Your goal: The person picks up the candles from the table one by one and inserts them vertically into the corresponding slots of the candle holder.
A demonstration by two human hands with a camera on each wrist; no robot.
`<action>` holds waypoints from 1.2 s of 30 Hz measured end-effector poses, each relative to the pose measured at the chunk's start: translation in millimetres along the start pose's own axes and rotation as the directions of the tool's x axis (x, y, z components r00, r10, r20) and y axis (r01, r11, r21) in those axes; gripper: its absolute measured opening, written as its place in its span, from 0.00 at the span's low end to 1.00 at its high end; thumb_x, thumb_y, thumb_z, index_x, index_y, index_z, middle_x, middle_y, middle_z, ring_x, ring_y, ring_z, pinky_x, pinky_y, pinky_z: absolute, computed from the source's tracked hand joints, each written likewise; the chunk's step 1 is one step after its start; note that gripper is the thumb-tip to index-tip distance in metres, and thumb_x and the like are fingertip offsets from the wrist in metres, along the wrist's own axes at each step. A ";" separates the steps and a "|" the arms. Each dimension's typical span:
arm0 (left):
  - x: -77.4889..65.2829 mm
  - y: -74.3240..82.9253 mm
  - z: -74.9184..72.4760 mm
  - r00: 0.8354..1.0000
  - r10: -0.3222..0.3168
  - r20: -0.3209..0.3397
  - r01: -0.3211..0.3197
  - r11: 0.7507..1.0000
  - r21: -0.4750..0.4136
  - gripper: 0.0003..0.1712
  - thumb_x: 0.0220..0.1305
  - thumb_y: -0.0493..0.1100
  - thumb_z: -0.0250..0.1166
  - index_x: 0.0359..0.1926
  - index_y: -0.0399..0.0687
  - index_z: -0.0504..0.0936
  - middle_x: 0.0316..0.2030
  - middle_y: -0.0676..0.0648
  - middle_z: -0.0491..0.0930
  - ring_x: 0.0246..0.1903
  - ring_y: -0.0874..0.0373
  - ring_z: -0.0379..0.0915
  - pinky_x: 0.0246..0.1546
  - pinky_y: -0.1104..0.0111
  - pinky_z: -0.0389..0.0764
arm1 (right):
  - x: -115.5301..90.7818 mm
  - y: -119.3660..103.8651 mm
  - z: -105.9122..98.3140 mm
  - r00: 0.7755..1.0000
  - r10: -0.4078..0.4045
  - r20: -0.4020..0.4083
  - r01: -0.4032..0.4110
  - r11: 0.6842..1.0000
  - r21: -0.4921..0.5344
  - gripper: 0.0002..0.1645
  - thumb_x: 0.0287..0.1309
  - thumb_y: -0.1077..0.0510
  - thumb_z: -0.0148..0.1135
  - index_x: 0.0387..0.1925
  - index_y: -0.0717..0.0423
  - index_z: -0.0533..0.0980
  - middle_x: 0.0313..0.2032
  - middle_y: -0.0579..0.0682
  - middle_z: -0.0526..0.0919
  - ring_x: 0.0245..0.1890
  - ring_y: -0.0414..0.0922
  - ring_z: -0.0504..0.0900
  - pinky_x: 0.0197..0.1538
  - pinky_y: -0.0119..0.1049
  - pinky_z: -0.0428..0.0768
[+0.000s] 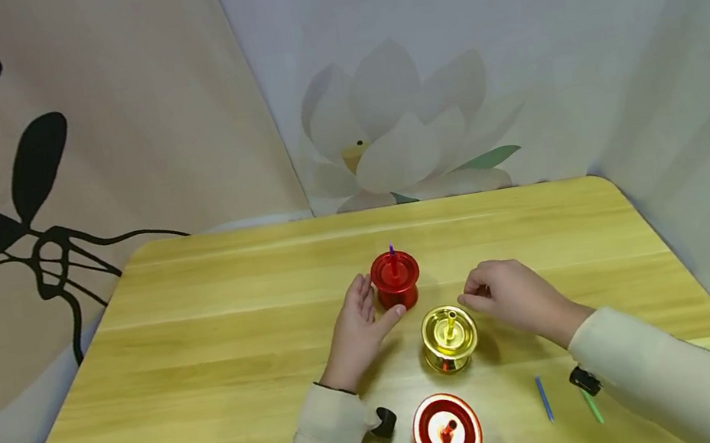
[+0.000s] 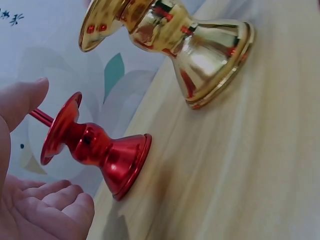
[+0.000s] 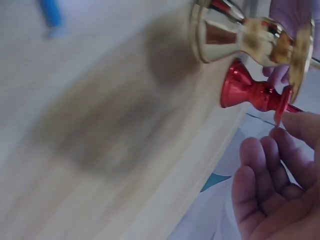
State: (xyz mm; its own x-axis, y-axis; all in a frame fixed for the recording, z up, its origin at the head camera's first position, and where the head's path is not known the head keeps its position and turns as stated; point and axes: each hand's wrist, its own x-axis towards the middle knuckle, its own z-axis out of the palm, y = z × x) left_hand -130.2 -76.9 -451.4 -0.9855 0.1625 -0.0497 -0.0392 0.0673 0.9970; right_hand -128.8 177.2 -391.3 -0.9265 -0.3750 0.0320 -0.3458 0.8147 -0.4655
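Observation:
A red metal candle holder (image 1: 398, 296) stands farthest back, with a thin purple candle (image 1: 391, 249) upright in its socket. My left hand (image 1: 360, 329) is beside this holder, fingers extended along its left side and thumb in front of its base. Nearer stands a gold candle holder (image 1: 449, 338) with a bare socket. My right hand (image 1: 513, 297) hovers to the right of the gold holder's rim, fingers loosely bent, thumb and index fingertips close together. Nothing shows between them in the right wrist view. In the left wrist view, the left palm (image 2: 45, 210) faces the red holder.
Another red candle holder (image 1: 448, 435) stands at the near edge of view, between the forearms. A blue candle (image 1: 544, 399) and a green candle (image 1: 592, 406) lie on the wooden table (image 1: 227, 381), by the right sleeve. A printed curtain (image 1: 173, 126) hangs behind the table.

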 end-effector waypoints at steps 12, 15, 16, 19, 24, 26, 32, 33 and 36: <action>-19.3 -1.3 -1.4 0.997 -0.010 0.081 0.008 1.000 0.025 0.52 0.62 0.38 0.72 0.78 0.38 0.49 0.77 0.41 0.54 0.75 0.47 0.49 0.74 0.55 0.54 | -48.4 13.2 10.7 0.979 -0.004 0.206 0.003 1.000 0.005 0.10 0.60 0.58 0.68 0.24 0.44 0.78 0.20 0.33 0.75 0.21 0.32 0.70 0.27 0.30 0.72; -21.0 -2.5 -0.6 0.993 -0.005 0.115 0.003 1.000 0.020 0.51 0.62 0.38 0.72 0.78 0.42 0.51 0.76 0.42 0.56 0.75 0.47 0.50 0.74 0.54 0.55 | -59.9 15.6 12.1 0.967 -0.005 0.254 0.012 1.000 -0.024 0.10 0.58 0.60 0.70 0.25 0.44 0.78 0.22 0.33 0.75 0.22 0.31 0.69 0.26 0.30 0.72; -21.4 -3.1 -0.2 0.992 -0.002 0.128 0.000 1.000 0.018 0.51 0.62 0.38 0.73 0.78 0.43 0.52 0.75 0.42 0.57 0.75 0.48 0.51 0.73 0.54 0.55 | -63.2 17.1 12.5 0.965 -0.016 0.262 0.027 0.999 -0.037 0.10 0.57 0.61 0.69 0.26 0.44 0.78 0.23 0.33 0.76 0.22 0.31 0.70 0.27 0.30 0.73; -22.5 -4.6 0.8 0.985 0.005 0.170 -0.007 1.000 0.010 0.51 0.61 0.39 0.73 0.78 0.46 0.52 0.75 0.43 0.59 0.75 0.49 0.52 0.73 0.54 0.56 | -71.7 22.9 12.8 0.957 -0.070 0.283 0.088 0.995 -0.052 0.11 0.56 0.64 0.68 0.26 0.43 0.79 0.25 0.33 0.77 0.24 0.30 0.70 0.28 0.30 0.73; -21.8 -5.4 2.9 0.976 0.011 0.220 -0.012 1.000 0.004 0.52 0.61 0.41 0.74 0.78 0.44 0.53 0.75 0.44 0.58 0.75 0.49 0.53 0.73 0.54 0.56 | -81.8 30.1 9.6 0.938 -0.135 0.318 0.152 0.988 -0.029 0.15 0.54 0.67 0.65 0.24 0.42 0.76 0.23 0.31 0.74 0.22 0.30 0.66 0.26 0.29 0.70; -21.2 -4.6 4.3 0.972 0.007 0.233 -0.008 1.000 0.000 0.52 0.60 0.41 0.74 0.78 0.44 0.53 0.75 0.44 0.58 0.74 0.50 0.53 0.73 0.55 0.57 | -84.6 30.3 8.5 0.938 -0.118 0.325 0.137 0.990 -0.035 0.15 0.56 0.65 0.66 0.22 0.41 0.74 0.21 0.31 0.72 0.20 0.30 0.65 0.24 0.28 0.68; -21.6 -1.9 11.2 0.951 0.013 0.309 -0.008 1.000 -0.016 0.53 0.59 0.39 0.75 0.78 0.41 0.53 0.75 0.42 0.58 0.75 0.49 0.53 0.73 0.55 0.56 | -91.0 26.5 13.0 0.947 0.032 0.319 -0.004 0.996 -0.089 0.21 0.55 0.53 0.72 0.16 0.42 0.69 0.14 0.34 0.67 0.14 0.32 0.62 0.19 0.28 0.63; -22.1 -1.7 12.9 0.945 0.018 0.326 -0.014 1.000 -0.014 0.53 0.59 0.39 0.75 0.78 0.41 0.53 0.75 0.42 0.58 0.74 0.49 0.53 0.73 0.55 0.56 | -91.6 26.0 14.6 0.946 0.054 0.320 -0.025 0.995 -0.094 0.21 0.54 0.53 0.73 0.15 0.43 0.69 0.14 0.35 0.67 0.14 0.32 0.62 0.19 0.28 0.63; -23.6 -2.3 17.8 0.930 0.021 0.367 -0.018 1.000 -0.012 0.54 0.58 0.39 0.76 0.78 0.41 0.53 0.75 0.43 0.60 0.74 0.52 0.55 0.73 0.58 0.58 | -92.8 24.5 18.2 0.943 0.088 0.321 -0.059 0.993 -0.097 0.21 0.52 0.58 0.73 0.14 0.45 0.69 0.14 0.36 0.68 0.14 0.33 0.63 0.19 0.27 0.64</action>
State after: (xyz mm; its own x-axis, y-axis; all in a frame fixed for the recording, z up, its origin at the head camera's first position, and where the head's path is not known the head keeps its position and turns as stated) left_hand -103.9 -63.4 -453.6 -0.8563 0.5142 -0.0474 -0.0236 0.0527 0.9983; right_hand -48.6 223.9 -421.8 -0.8563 -0.4241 -0.2949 -0.3029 0.8747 -0.3784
